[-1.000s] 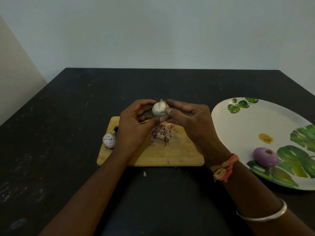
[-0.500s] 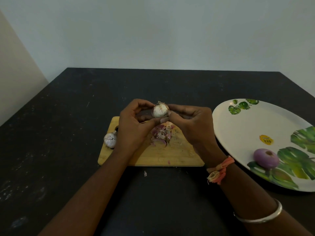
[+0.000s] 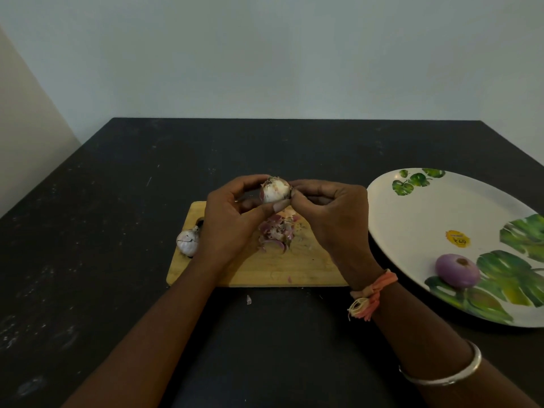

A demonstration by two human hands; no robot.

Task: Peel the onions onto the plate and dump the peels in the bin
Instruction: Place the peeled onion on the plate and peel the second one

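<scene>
My left hand (image 3: 228, 225) holds the onion (image 3: 275, 189) in a curled grip from nine o'clock. My right hand (image 3: 335, 222) pinches its skin at three o'clock.

Behind the right grip (image 3: 331, 222), a knotted orange-pink thread band (image 3: 379, 285) with a pale tassel rings the wrist, a silver bangle (image 3: 441, 380) farther up.

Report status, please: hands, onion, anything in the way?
Left hand and right hand grip onion over board. Peeled onion on plate. Nothing blocking.
</scene>
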